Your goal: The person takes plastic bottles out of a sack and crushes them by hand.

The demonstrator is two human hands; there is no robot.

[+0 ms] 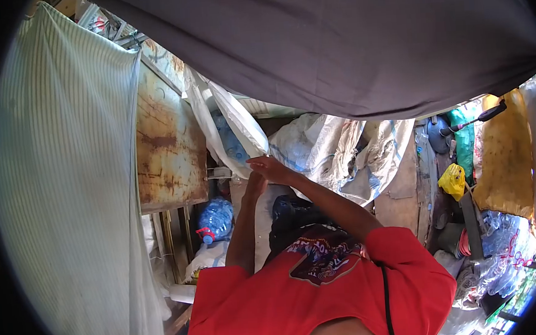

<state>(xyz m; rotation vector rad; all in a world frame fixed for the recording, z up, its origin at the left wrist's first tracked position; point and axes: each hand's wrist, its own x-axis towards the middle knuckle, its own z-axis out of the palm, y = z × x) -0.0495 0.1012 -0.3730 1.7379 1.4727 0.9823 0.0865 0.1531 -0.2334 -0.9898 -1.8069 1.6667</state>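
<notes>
one white sack, slanting toward upper left, is met by right hand, above left hand; neither grip can be told.

Txt log | red shirt; chest print: lettering, illeg.; no readable txt

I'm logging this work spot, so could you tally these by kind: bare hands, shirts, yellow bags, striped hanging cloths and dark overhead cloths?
Bare hands: 2, left hand and right hand
Red shirt: 1
Yellow bag: 1
Striped hanging cloth: 1
Dark overhead cloth: 1
Total: 6
</notes>
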